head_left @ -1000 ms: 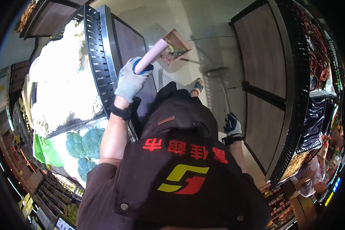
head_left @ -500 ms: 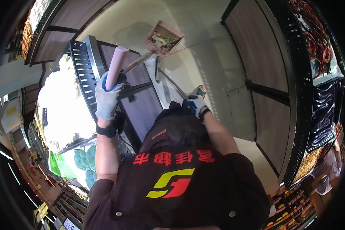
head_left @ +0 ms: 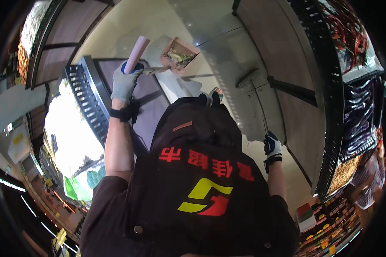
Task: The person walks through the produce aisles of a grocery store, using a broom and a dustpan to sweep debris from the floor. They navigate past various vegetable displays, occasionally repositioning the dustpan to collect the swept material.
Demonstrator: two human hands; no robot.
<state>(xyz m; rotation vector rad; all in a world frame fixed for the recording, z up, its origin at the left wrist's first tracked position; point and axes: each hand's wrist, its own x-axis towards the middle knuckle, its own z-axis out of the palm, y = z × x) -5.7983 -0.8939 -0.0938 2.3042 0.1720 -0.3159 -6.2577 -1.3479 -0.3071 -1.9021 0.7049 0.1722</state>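
Note:
My left hand (head_left: pixel 125 83), in a grey-and-blue glove, is closed round the handle of a long-handled dustpan, with the thick pink grip (head_left: pixel 137 55) sticking up above it. The reddish dustpan (head_left: pixel 170 48) is near the floor ahead, with pale green vegetable scraps (head_left: pixel 179 55) in it. My right hand (head_left: pixel 272 147), gloved likewise, is wrapped round the thin stick of a broom (head_left: pixel 260 107). The broom's narrow dark head (head_left: pixel 247 78) is at the floor on the right, near the display stand and apart from the dustpan.
A display stand with a slatted black edge (head_left: pixel 88 103) is close on my left, bearing brightly lit white produce and broccoli (head_left: pixel 95 176). Along the right runs another stand (head_left: pixel 287 51) with red chillies (head_left: pixel 347 36) and eggplants (head_left: pixel 358 115). Tiled floor (head_left: pixel 214 32) lies between them.
My right hand has swung out to the right with the broom, whose head has moved away from the dustpan towards the right stand. The dustpan and my left hand have shifted only slightly.

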